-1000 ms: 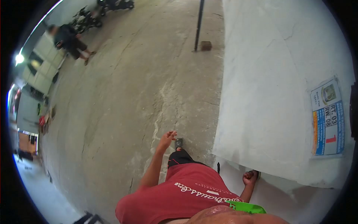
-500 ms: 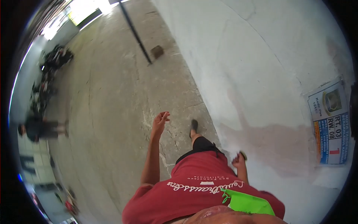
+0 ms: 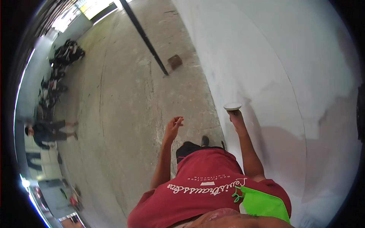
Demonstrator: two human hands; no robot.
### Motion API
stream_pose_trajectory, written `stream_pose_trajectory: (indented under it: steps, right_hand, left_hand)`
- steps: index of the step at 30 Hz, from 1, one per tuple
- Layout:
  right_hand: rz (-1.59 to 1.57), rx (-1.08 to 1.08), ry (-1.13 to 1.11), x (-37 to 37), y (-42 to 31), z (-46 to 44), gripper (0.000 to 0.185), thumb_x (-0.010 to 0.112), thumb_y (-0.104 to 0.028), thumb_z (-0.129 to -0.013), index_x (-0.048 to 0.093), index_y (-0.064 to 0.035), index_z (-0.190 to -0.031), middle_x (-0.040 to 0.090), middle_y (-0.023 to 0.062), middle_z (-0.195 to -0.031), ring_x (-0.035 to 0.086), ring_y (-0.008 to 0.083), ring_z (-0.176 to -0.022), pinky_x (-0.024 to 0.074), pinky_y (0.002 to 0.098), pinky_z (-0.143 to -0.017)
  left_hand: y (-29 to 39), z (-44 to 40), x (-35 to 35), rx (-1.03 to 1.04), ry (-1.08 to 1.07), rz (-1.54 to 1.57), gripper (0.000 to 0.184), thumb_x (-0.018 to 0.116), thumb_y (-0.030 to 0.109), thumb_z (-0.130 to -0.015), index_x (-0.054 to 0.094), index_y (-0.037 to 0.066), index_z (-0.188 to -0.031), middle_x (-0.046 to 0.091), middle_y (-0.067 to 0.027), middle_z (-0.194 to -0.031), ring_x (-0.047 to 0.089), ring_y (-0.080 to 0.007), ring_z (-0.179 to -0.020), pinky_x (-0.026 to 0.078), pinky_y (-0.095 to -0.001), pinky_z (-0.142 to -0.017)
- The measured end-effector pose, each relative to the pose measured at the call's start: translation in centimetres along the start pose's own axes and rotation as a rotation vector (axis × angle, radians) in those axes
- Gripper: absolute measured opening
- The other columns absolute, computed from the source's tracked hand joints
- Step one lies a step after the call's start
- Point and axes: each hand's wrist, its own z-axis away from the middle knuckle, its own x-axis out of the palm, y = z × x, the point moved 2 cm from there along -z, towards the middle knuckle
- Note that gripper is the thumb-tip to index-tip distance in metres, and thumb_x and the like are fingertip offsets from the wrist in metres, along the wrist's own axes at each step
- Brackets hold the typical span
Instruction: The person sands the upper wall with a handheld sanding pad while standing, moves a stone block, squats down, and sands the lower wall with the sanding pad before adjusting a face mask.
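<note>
My left hand (image 3: 174,128) hangs over the concrete floor in front of my body, its fingers loosely bent and somewhat apart, with nothing visible in them. Beside the white wall, my right hand (image 3: 236,117) is closed around the underside of a small white round object (image 3: 232,106), shaped like a shallow dish or lid. Its pale, flat side faces up; the part within my palm is hidden. My right forearm reaches forward alongside the wall.
The cracked concrete floor (image 3: 125,102) runs along the white wall (image 3: 266,68). Ahead stand a dark post (image 3: 143,36) and a brown block (image 3: 175,62). Motorcycles (image 3: 67,53) and another person (image 3: 47,133) are at the left. Green cloth (image 3: 264,203) lies on my red shirt (image 3: 205,178).
My right hand has come up and forward with the round object, which shows more clearly. My left hand has shifted slightly right in view. The view has turned, and the wall sign is out of sight.
</note>
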Motion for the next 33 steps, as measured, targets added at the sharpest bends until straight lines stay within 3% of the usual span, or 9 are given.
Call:
stream_pose_trajectory:
  steps: [7,13,17,21,25,27,31,32,33]
  right_hand:
    - [0.052,-0.243,-0.115,10.0,-8.1,-15.7,0.018,0.068,-0.021,-0.084,0.056,-0.0071,-0.083,0.046,-0.0043,-0.064,0.04,0.0062,-0.056,0.032,0.0257,-0.051]
    - [0.079,-0.186,-0.002,12.4,-7.4,-30.3,0.017,0.066,-0.017,-0.085,0.055,-0.0088,-0.076,0.049,-0.0028,-0.066,0.044,0.0071,-0.06,0.0347,0.0261,-0.053]
    - [0.018,-0.142,0.019,13.0,-10.3,-37.5,0.016,0.064,-0.014,-0.087,0.058,-0.0071,-0.099,0.05,-0.0025,-0.069,0.044,0.0081,-0.06,0.0367,0.0255,-0.056]
    - [0.069,-0.131,0.105,13.8,-12.2,-44.4,0.016,0.067,-0.016,-0.086,0.06,-0.008,-0.098,0.05,-0.0038,-0.068,0.043,0.0076,-0.059,0.0363,0.0256,-0.055]
    - [0.0,-0.039,0.107,16.1,-13.8,-53.8,0.014,0.069,-0.018,-0.085,0.061,-0.0091,-0.093,0.05,-0.0041,-0.067,0.044,0.0083,-0.059,0.0373,0.0264,-0.056]
    - [0.012,-0.014,0.099,18.0,-14.4,-59.1,0.015,0.07,-0.021,-0.085,0.061,-0.0094,-0.089,0.052,-0.0036,-0.067,0.046,0.0099,-0.058,0.0386,0.027,-0.057]
    - [0.382,0.036,-0.04,22.2,-13.7,-73.7,0.022,0.069,-0.025,-0.081,0.062,-0.0058,-0.09,0.06,0.0019,-0.07,0.055,0.0128,-0.062,0.044,0.0312,-0.058]
    - [0.449,-0.096,-0.003,23.5,-13.2,-77.3,0.022,0.067,-0.022,-0.08,0.063,-0.0027,-0.089,0.063,0.0051,-0.073,0.059,0.0155,-0.066,0.0472,0.0335,-0.06]
    - [0.489,-0.007,-0.053,24.8,-13.9,-80.3,0.02,0.065,-0.019,-0.08,0.063,-0.0012,-0.089,0.064,0.0064,-0.073,0.059,0.0169,-0.067,0.0481,0.0345,-0.061]
  left_hand:
    - [2.5,-12.6,-5.5,-0.035,0.146,0.107,0.04,0.055,0.036,-0.097,0.059,0.002,-0.117,0.065,-0.0075,-0.108,0.062,-0.0142,-0.089,0.046,-0.028,-0.078]
    - [2.5,-28.1,-12.2,-0.07,0.201,0.116,0.04,0.055,0.036,-0.097,0.06,0.002,-0.117,0.066,-0.0063,-0.103,0.062,-0.0131,-0.085,0.046,-0.0275,-0.077]
    - [1.9,-43.4,-16.8,0.138,0.151,0.052,0.043,0.056,0.04,-0.095,0.061,0.001,-0.114,0.066,-0.0068,-0.1,0.062,-0.0142,-0.083,0.049,-0.0297,-0.077]
    - [14.7,-50.8,-20.5,0.305,0.526,-0.284,0.036,0.06,0.037,-0.094,0.062,0.005,-0.111,0.066,-0.0069,-0.098,0.062,-0.0172,-0.08,0.048,-0.0313,-0.076]
    - [20.2,-59.6,-23.2,0.333,0.524,-0.231,0.032,0.063,0.035,-0.092,0.063,0.006,-0.107,0.067,-0.0059,-0.098,0.062,-0.0177,-0.083,0.048,-0.0333,-0.074]
    - [19.4,-64.6,-23.4,0.354,0.379,-0.365,0.031,0.066,0.033,-0.09,0.064,0.006,-0.104,0.067,-0.0051,-0.099,0.061,-0.016,-0.084,0.048,-0.0344,-0.073]
    - [8.3,-75.0,-21.6,0.409,0.22,-0.411,0.026,0.071,0.023,-0.085,0.062,0.003,-0.097,0.065,-0.0124,-0.101,0.06,-0.0249,-0.083,0.048,-0.0342,-0.076]
    - [6.1,-76.9,-20.8,0.306,0.207,-0.444,0.028,0.072,0.023,-0.084,0.062,0.003,-0.102,0.064,-0.0134,-0.102,0.06,-0.0271,-0.086,0.048,-0.0354,-0.078]
    - [5.4,-78.2,-19.6,0.214,0.189,-0.438,0.03,0.072,0.024,-0.083,0.063,0.004,-0.103,0.064,-0.0138,-0.102,0.061,-0.028,-0.09,0.049,-0.0363,-0.078]
